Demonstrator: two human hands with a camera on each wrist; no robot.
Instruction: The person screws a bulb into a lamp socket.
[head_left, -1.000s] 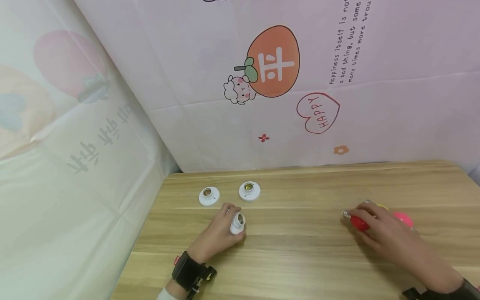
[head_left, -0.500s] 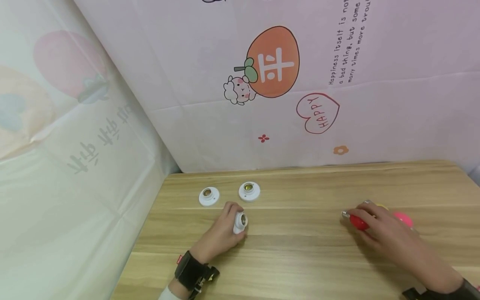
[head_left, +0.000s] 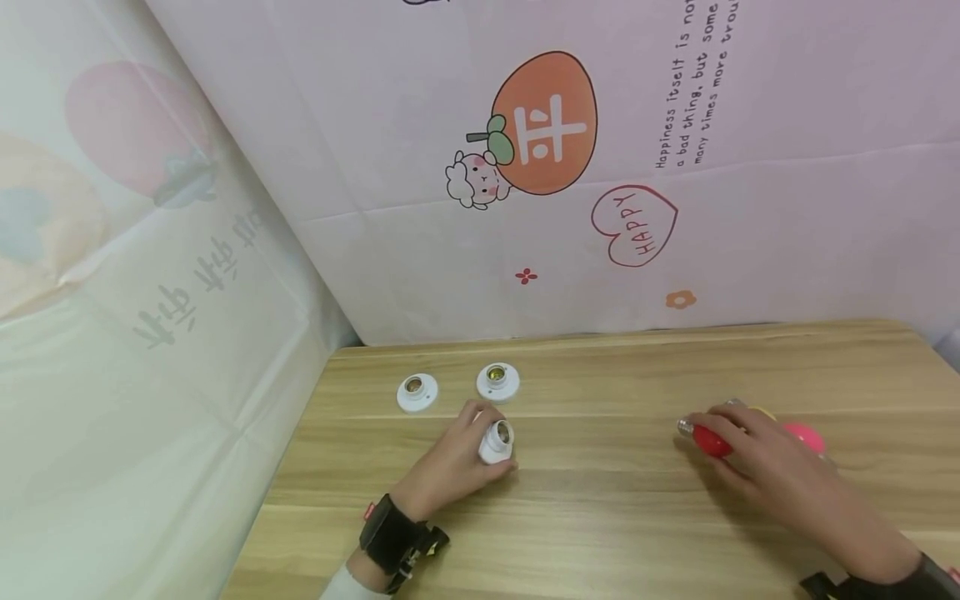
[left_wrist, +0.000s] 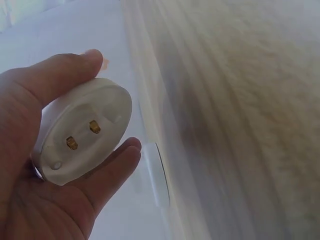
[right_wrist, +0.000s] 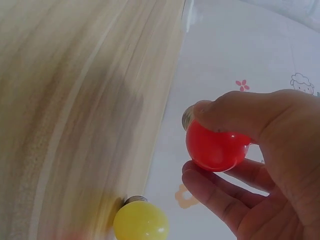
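The left hand (head_left: 459,467) has shifted rightward at lower centre, its fingers curled round a white lamp socket (head_left: 492,450), narrowing the gap to the red bulb (head_left: 711,442) that the right hand (head_left: 780,475) pinches, lower right.

This looks like a screened-off tabletop workspace, the kind of building unclear, with a wood-grain table (head_left: 600,517) set against a pinkish cartoon-printed cloth backdrop (head_left: 405,275) and a pale printed side drape (head_left: 202,433).

Red bulb (right_wrist: 216,149), white socket (left_wrist: 85,134) (gold contacts (left_wrist: 94,127))
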